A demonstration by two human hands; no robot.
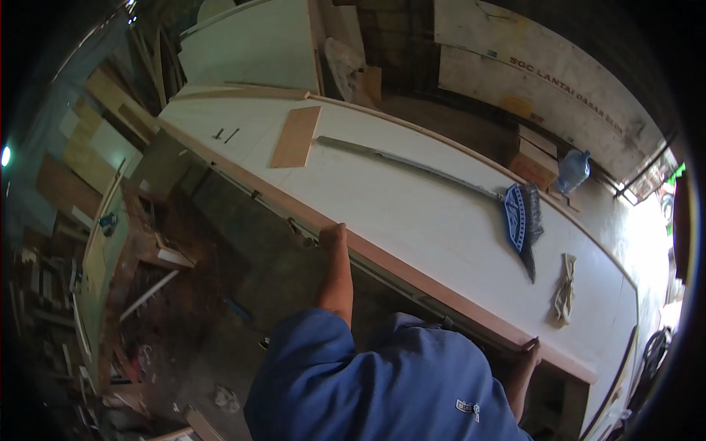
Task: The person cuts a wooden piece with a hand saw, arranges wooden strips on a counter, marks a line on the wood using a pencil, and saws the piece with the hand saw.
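A long reddish-brown wooden plank (423,270) runs along the near edge of a large white-topped table (434,213). My left hand (333,235) grips the plank's near side around its middle, thumb on top and the other fingers mostly hidden. Close to the plank's right end, my right hand (532,350) holds the same edge, its fingers partly out of sight below. On the tabletop beyond lie a broom with a blue head (518,220) and a crumpled pale cloth, perhaps a glove (565,290). Farther left rests a flat rectangular brown board (296,137).
Two small dark pieces (232,135) lie at the table's far left. A cardboard box (535,158) and a clear blue water jug (573,170) stand behind the table. To my left is a wooden workbench (103,272), with stacked boards (92,143) past it.
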